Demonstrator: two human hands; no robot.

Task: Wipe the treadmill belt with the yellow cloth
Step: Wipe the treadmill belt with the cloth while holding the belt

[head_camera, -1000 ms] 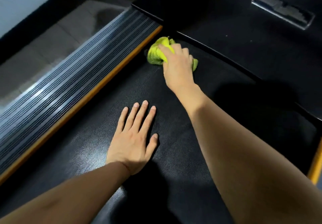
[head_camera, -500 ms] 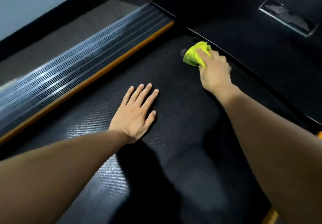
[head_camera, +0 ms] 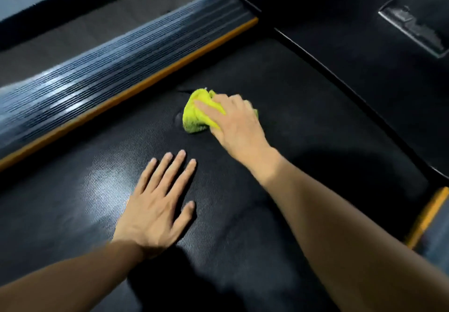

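Observation:
The black textured treadmill belt fills the middle of the head view. A bunched yellow cloth lies on the belt near its centre. My right hand presses down on the cloth and grips it, covering its right part. My left hand rests flat on the belt nearer to me, fingers spread, holding nothing, a short way below and left of the cloth.
A ribbed grey side rail with an orange strip runs along the belt's left edge. The black motor cover with a silver badge lies beyond the belt. Another orange strip marks the right edge. Grey floor is at the far left.
My right hand has drawn the yellow cloth back from the belt's far edge by the motor cover toward the middle of the belt. My left hand stays flat on the belt.

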